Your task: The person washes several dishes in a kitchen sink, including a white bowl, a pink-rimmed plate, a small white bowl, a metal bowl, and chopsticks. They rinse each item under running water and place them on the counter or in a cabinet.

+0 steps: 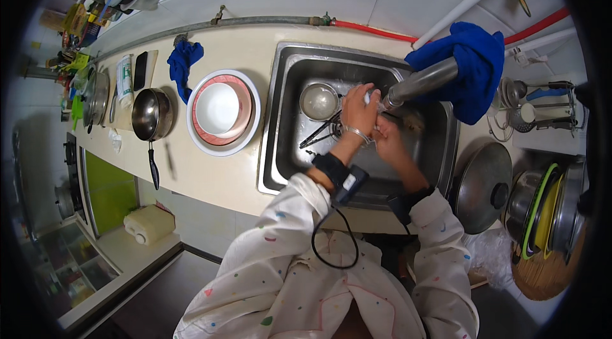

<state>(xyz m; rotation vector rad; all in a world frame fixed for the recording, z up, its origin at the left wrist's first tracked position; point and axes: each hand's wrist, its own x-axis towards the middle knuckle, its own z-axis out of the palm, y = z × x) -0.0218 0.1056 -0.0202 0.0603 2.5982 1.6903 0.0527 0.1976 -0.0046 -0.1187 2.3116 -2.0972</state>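
Observation:
Both hands are over a stainless steel sink (291, 147), close together under the metal faucet (420, 81), which has a blue cloth (471, 64) draped over it. My left hand (359, 110) curls around something small and pale or clear, mostly hidden by the fingers; what it is cannot be told. My right hand (388, 137) is just below and to the right, its fingers bent near the same spot, their hold unclear. A small round metal bowl (319, 101) sits in the sink left of my hands. Dark utensils (321, 130) lie partly under my left hand.
Left of the sink stand nested bowls (217, 110), a blue rag (184, 64) and a small saucepan (152, 115) with its handle over the counter edge. A large pan lid (484, 188) leans at the right, beside stacked pans and plates (542, 212). A red hose (370, 28) runs behind the sink.

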